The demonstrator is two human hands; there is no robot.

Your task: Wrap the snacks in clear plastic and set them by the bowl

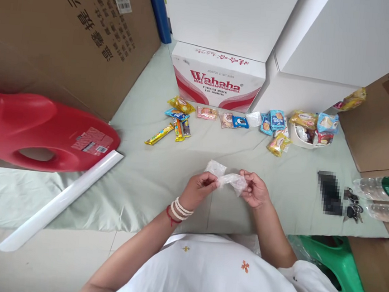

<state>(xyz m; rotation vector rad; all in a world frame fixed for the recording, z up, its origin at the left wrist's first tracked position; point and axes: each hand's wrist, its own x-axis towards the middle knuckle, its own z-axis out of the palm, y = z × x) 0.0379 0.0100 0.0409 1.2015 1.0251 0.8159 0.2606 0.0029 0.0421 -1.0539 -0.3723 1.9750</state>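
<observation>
Both my hands meet over the pale green cloth, each pinching one crumpled clear plastic wrapper. My left hand, with white and red bracelets at the wrist, grips its left end, where a flap sticks up. My right hand grips the right end. What is inside the wrapper is not visible. Beyond my hands lies a row of small snack packets, and further packets lie toward the right.
A red plastic jug and a long white strip lie left. A Wahaha carton stands behind the snacks. A white bowl holds packets. A dark phone, keys and bottles lie right. A green stool is by my right.
</observation>
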